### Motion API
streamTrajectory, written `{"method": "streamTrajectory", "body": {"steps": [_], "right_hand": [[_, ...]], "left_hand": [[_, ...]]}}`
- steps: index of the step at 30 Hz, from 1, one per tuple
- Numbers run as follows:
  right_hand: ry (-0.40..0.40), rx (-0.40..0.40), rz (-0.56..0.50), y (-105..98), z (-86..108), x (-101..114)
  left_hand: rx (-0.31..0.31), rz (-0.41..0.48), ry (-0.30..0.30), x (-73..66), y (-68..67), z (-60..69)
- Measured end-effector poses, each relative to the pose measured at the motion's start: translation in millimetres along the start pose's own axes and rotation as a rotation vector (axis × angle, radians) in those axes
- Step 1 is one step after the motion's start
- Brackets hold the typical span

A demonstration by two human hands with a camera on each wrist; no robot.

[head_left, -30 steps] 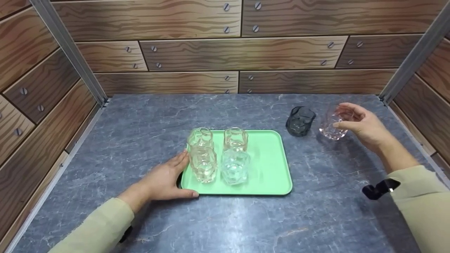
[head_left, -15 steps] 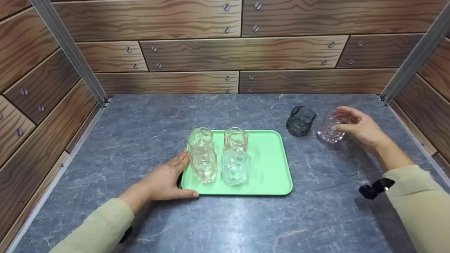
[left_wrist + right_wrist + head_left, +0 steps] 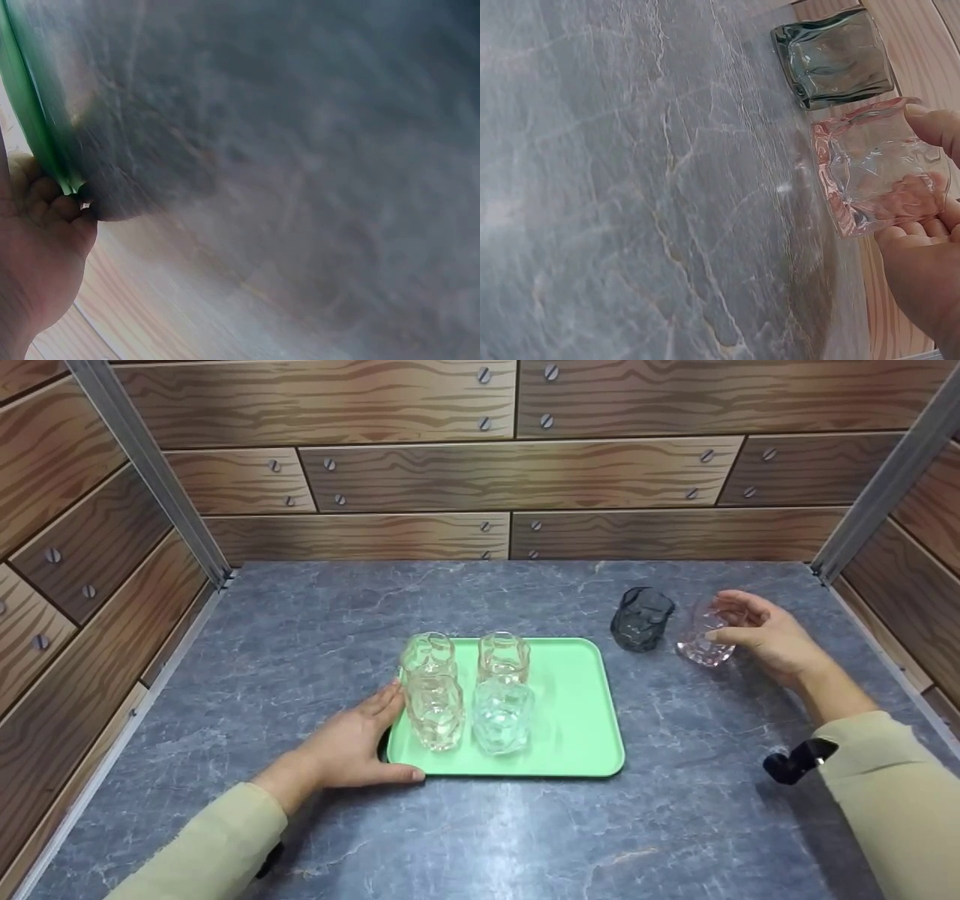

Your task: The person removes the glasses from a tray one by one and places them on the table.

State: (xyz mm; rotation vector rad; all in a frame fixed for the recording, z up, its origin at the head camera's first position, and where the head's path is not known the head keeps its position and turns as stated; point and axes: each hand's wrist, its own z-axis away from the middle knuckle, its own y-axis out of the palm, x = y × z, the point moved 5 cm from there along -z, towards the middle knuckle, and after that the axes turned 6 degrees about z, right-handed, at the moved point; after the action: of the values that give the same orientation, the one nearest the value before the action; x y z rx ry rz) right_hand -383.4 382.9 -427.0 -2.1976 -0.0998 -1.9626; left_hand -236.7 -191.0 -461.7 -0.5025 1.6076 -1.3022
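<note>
My right hand [image 3: 772, 641] holds a clear pinkish glass [image 3: 694, 649] at the right, thumb on the near side and fingers round the far side. In the right wrist view the thumb and fingers [image 3: 922, 281] grip the pink glass [image 3: 870, 169] beside a dark glass [image 3: 840, 60]. That dark grey glass [image 3: 641, 619] stands just to its left. My left hand [image 3: 349, 746] touches the green tray [image 3: 574, 712] at its near left corner, thumb along the front edge; the left wrist view shows its fingers [image 3: 56, 199] at the green rim [image 3: 26, 97].
Several glasses stand on the tray's left and middle: two clear yellowish ones [image 3: 427, 652] [image 3: 436, 720], a pinkish one [image 3: 502, 656] and a pale blue one [image 3: 502, 720]. Wood-patterned walls [image 3: 405, 472] enclose the grey marbled table [image 3: 315, 607] at the back and sides.
My right hand and the pinkish glass have shifted slightly left and nearer, closer to the dark glass. The left hand, tray and other glasses stay where they were.
</note>
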Motion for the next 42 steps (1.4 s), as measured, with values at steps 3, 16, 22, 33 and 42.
{"method": "streamTrajectory", "body": {"steps": [3,16,22,33,42], "right_hand": [[0.004,-0.001,0.001,0.3,-0.7,-1.9],[0.053,0.008,0.093,0.8,-2.8,-7.3],[0.077,0.019,0.207,-0.3,-4.6,-7.9],[0.13,0.084,0.235,1.3,-6.0,-7.7],[0.169,0.072,0.236,-5.4,1.8,8.7]], "left_hand": [[0.002,0.001,-0.003,0.4,0.4,0.1],[0.005,-0.002,-0.015,1.2,1.1,0.3],[0.004,-0.003,-0.009,0.2,0.0,0.4],[0.007,0.002,-0.007,-0.4,0.2,-0.1],[0.014,-0.004,-0.025,-0.6,-0.4,-0.2]]}}
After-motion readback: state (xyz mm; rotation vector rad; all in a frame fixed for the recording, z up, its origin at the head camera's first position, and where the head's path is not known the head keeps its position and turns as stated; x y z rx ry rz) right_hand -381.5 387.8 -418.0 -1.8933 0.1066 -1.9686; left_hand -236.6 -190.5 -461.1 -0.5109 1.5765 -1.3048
